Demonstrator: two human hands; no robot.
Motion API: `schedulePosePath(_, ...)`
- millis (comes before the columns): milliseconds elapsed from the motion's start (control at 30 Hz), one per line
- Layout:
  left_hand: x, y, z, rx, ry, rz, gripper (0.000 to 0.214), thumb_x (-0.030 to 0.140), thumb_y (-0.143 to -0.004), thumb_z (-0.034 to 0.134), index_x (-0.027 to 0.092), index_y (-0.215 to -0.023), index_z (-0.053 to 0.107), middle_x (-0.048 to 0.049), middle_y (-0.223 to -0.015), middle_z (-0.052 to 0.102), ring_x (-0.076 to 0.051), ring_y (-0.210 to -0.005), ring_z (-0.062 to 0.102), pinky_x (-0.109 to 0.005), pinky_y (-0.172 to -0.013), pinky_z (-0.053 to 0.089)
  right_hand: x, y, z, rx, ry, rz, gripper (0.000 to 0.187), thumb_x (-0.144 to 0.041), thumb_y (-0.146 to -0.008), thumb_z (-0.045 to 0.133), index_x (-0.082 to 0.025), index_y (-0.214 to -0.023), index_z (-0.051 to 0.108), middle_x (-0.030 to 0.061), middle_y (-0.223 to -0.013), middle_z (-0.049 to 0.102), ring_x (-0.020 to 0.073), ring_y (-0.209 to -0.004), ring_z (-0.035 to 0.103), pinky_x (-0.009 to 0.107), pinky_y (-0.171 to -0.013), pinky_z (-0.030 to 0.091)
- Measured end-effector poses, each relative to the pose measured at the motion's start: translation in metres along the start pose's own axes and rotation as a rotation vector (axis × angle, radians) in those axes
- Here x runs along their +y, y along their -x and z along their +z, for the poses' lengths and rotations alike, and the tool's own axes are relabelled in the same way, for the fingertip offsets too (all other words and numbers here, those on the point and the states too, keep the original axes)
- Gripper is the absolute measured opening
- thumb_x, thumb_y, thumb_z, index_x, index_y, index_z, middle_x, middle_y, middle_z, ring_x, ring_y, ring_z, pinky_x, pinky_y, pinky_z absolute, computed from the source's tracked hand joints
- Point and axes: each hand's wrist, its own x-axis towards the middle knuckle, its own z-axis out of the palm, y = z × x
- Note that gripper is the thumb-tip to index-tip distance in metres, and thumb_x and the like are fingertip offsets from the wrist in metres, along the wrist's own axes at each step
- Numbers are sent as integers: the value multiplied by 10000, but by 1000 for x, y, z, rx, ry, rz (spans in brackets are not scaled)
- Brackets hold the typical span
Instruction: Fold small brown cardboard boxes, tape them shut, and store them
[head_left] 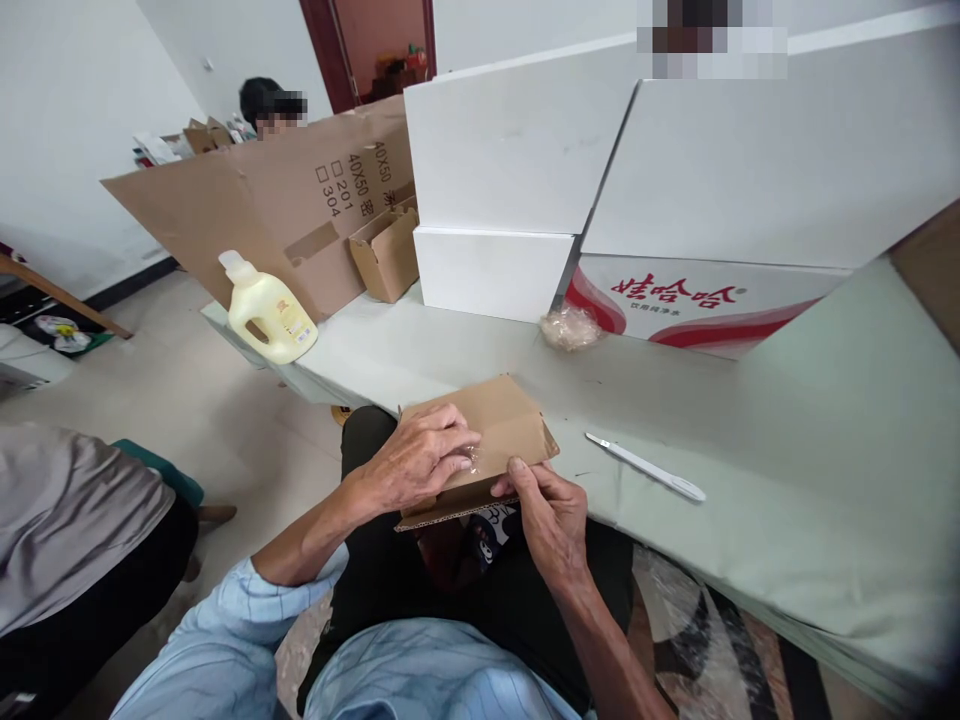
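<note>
A small brown cardboard box (499,410) rests tilted at the table's front edge, partly over my lap, with a flap on its near side standing away from the body. My left hand (424,455) lies across its top, thumb and fingers pinched at a bit of clear crinkled film (472,458), perhaps tape. With thumb and fingers, my right hand (546,505) grips the near right edge of the box. To the right of it, a white-handled craft knife (646,467) lies on the cloth, touched by neither hand.
White cartons (495,270) form a wall along the back of the table (787,440). A clear crumpled tape ball (571,328) sits before them. At left stand a yellow detergent bottle (281,325), an open small box (386,255) and a large cardboard sheet (262,200). Other people are nearby.
</note>
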Motion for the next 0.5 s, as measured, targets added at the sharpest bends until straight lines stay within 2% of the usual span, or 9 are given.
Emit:
schedulePosePath(133,-1,-2,1,-4,18,-47,199,151,-1037,595,198,-959,772,-51,-940,722,-198,-882,682,-329,-845,524,0,1,3,15,4,-11,546,-562,-1006,616,-249,-577,744,10,-616,698,167,-620,605,374,-863,517)
schedulePosePath(300,0,-4,4,19,16,-124,197,140,-1015,575,204,-874,696,-34,-900,706,-193,-855,669,-328,-809,494,2,2,4,21,15,-8,551,-565,-1009,605,-249,-579,738,4,-608,692,160,-601,588,385,-875,513)
schedulePosePath(500,-4,-3,8,5,-69,-19,193,142,-1022,474,218,-868,564,-37,-892,636,-215,-846,579,-370,-845,471,1,1,3,27,17,-8,568,-591,-1008,610,-243,-577,734,16,-620,705,167,-610,618,367,-815,521)
